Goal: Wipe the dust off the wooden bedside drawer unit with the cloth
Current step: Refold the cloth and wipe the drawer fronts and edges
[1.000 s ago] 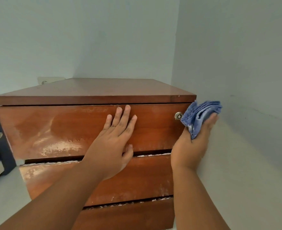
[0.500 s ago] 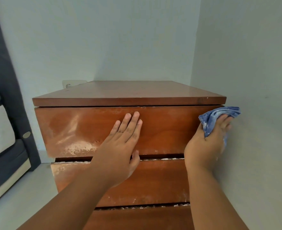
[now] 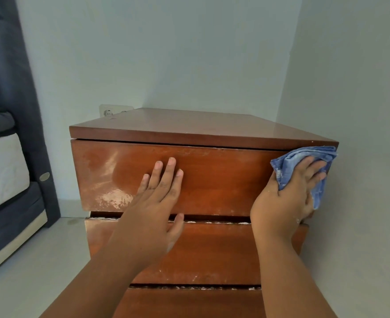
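Walls (image 3: 189,53): pale blue-grey, meeting in a corner at 1 o'clock in the view
Floor (image 3: 40,260): light grey, at 8 o'clock
Bed (image 3: 1,175): dark blue with a white mattress side, at 9 o'clock, well apart from the drawers
Wooden bedside drawer unit (image 3: 200,127): red-brown and shiny, in the middle of the view, pushed into the corner, with its right side near the right wall
Top drawer (image 3: 223,180): closed, both hands are on its front
Middle drawer (image 3: 212,253): closed, with white crumbs along its top edge
Dust (image 3: 116,198): pale, cloudy patches on the top drawer front, thickest at 7 o'clock on that front
Left hand (image 3: 152,207): lies flat on the middle of the top drawer front, fingers straight and close together and pointing to 12 o'clock, thumb out to the side, holding nothing
Right hand (image 3: 288,198): at 3 o'clock on the top drawer front, fingers spread and almost straight, pressing the cloth on the wood; the thumb cannot be seen
Cloth (image 3: 288,166): blue and bunched up, under the right hand's fingers at the drawer's right edge, just below the top board, sticking out past the fingers at 12 o'clock and 5 o'clock
Wall socket (image 3: 109,111): white, behind the unit's back left corner, at 11 o'clock from the top board
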